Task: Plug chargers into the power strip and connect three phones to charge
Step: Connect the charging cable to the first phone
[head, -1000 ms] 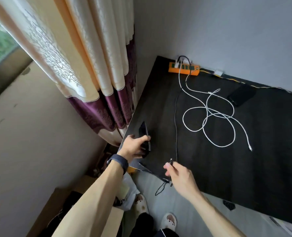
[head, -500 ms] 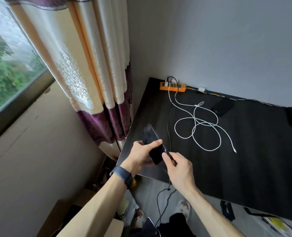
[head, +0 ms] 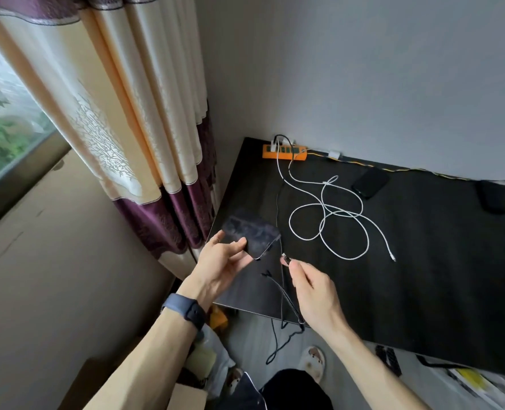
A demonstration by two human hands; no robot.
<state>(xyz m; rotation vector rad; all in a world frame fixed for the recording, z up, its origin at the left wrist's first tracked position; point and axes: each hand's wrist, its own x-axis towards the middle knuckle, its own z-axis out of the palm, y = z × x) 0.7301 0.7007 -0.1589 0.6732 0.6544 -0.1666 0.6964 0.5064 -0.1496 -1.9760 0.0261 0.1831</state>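
My left hand [head: 221, 263] grips a dark phone [head: 252, 233], lifted over the near left corner of the black table [head: 423, 276], its bottom end turned to the right. My right hand [head: 310, 287] pinches the plug of a thin black cable [head: 278, 202], a short gap from the phone's end; spare plug ends dangle below. That cable runs back to an orange power strip [head: 285, 152] against the wall, where chargers sit plugged in. A white cable [head: 328, 216] lies coiled mid-table, its free plug [head: 392, 257] loose. A second phone [head: 369, 182] and a third dark phone [head: 492, 196] lie farther right.
A cream and purple curtain [head: 144, 137] hangs just left of the table, beside a window. The strip's yellow cord [head: 408, 170] runs along the wall. Cardboard boxes and a bag lie on the floor at the table's left corner, and my slippered feet are below.
My left hand has raised the phone and turned it flatter. My right hand brought the black plug up to the phone, and now holds it a little apart from it. The view tilted upward.
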